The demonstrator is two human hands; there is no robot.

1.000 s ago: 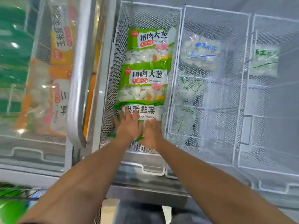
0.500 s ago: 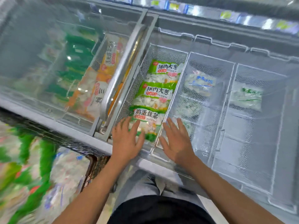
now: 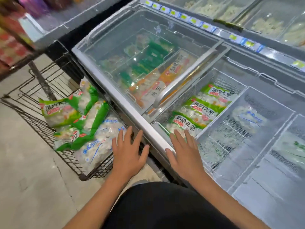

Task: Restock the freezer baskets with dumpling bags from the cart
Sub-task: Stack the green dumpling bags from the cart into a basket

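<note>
— What did we see in the cart [image 3: 54, 141]?

— The black wire cart stood on the floor, just beside the freezer [image 3: 132, 104]. It held a loose heap of dumpling bags: green-edged bags [image 3: 59, 111] toward the far side and a clear bag with blue writing [image 3: 97, 146] nearest us.

— And our hands?

— Both were empty. Our left hand [image 3: 127, 154] hovered over the near corner of the cart, fingers spread and almost straight, above the clear bag; we could not tell whether the fingertips touched it. Our right hand [image 3: 185, 152] was spread flat at the freezer's front rim, fingers straight, its tips over the near end of the first basket [image 3: 173, 103].

— What was in that basket?

— Three green bags [image 3: 203, 107] lay in a row, overlapping from back to front. The next basket [image 3: 280, 113] to the right held a clear bag with blue writing [image 3: 249, 116] at the back, and more pale bags, frosted and hard to read, lower down.

— And under the glass lid [image 3: 148, 52]?

— To the left of the first basket, the closed lid covered baskets of green packs [image 3: 148, 63] and orange packs [image 3: 158, 86].
</note>
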